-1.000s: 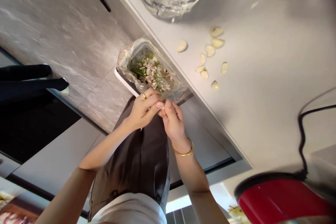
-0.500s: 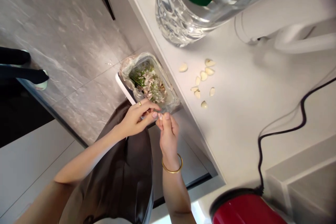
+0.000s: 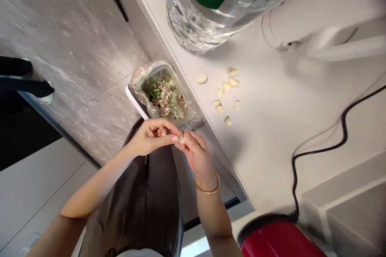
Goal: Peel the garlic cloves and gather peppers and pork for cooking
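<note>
As left hand point(image 3: 150, 137) and right hand point(image 3: 196, 156) pinch it, the clove point(image 3: 181, 139) barely shows.

Small whitish garlic clove point(image 3: 181, 139), perhaps partly peeled, pinched between fingers point(image 3: 175, 138).

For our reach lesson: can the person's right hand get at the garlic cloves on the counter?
Probably yes: the right hand is beside the counter edge, with nothing between it and the garlic cloves. But both it and the left hand pinch a small clove.

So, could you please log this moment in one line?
left hand: pinching garlic clove; right hand: same clove; nearby: lined bin; counter: peeled cloves
</note>
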Available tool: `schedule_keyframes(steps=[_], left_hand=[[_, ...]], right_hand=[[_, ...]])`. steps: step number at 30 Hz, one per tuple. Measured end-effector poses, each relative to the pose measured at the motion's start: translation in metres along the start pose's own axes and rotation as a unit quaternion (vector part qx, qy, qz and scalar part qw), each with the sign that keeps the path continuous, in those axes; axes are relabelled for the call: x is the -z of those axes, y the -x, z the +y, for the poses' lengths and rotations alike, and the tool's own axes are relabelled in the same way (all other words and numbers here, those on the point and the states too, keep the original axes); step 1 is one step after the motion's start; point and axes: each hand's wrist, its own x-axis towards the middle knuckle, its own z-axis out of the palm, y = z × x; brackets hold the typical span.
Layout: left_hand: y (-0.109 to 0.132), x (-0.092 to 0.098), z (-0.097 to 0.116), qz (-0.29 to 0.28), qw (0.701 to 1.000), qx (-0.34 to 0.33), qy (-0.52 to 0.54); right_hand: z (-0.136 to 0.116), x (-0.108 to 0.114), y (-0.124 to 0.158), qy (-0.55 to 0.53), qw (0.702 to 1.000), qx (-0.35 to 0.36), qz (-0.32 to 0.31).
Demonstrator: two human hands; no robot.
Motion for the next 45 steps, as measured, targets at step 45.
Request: schedule_keyframes(steps=[45], left_hand=[[-0.005, -0.008, 0.015, 0.127, 0.943, -0.110, -0.287]], right_hand=[[-0.019, 0.030, -0.015, 0.169, 0.979, 0.109, 0.025]])
